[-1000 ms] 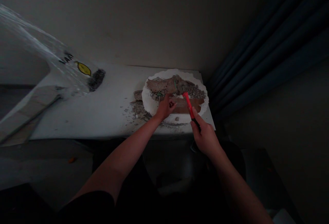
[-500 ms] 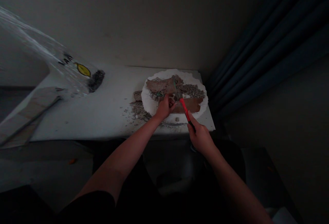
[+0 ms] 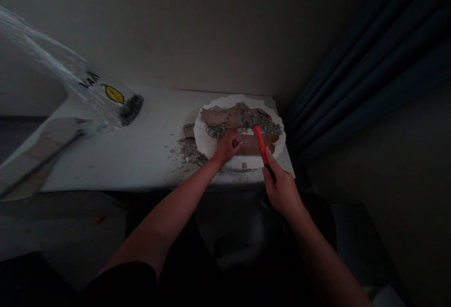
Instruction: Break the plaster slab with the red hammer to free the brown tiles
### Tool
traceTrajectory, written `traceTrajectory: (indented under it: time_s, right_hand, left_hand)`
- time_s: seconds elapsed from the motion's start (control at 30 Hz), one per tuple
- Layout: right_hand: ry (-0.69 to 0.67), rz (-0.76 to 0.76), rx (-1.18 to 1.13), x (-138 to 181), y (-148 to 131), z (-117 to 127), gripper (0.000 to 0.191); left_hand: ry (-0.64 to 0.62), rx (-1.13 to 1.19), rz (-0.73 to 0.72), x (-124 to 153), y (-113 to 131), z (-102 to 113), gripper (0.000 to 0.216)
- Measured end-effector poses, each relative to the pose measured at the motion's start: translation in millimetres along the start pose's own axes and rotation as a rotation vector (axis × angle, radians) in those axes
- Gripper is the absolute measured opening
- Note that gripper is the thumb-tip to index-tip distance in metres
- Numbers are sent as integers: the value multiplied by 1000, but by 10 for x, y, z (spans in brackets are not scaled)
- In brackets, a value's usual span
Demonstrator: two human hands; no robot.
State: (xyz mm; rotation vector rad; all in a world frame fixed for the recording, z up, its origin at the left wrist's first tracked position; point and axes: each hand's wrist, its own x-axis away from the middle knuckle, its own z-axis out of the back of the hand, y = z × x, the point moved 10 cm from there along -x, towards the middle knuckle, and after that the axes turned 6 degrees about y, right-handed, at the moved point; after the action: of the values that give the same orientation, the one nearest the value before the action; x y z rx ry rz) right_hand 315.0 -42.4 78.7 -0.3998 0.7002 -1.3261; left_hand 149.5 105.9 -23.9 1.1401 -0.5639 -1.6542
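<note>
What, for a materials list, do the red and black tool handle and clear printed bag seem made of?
Red and black tool handle: likely smooth plastic, perhaps painted; its red looks uniform.
Clear printed bag: likely glossy plastic film; see-through, with shiny creases.

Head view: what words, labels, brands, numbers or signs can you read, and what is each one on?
Perhaps "VAM": dark letters on the clear bag; too blurred to be sure.
Yellow oval on the same bag: any marks inside are too small to read.
Red tool and white plate: no text that I can make out.
</note>
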Motion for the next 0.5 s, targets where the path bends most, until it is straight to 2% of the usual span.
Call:
traceTrajectory:
  time_s: [0.13, 0.27, 0.33, 0.43, 0.5]
  right_hand:
    - [-97, -26, 18, 29, 44, -163, 63]
    - [-25, -16, 15, 16, 27, -94, 63]
    - [-40, -15, 13, 20, 37, -124, 63]
    - [-106, -25, 14, 41, 80, -223, 62]
    - [-95, -23, 11, 47, 95, -221, 62]
  left_hand:
    - [10, -28, -1, 8, -10, 20, 47]
    - [-13, -41, 20, 12, -39, -8, 43]
    - [-18, -46, 28, 13, -42, -14, 44]
    - [4, -31, 24, 15, -13, 17, 58]
    - [26, -21, 13, 17, 15, 47, 67]
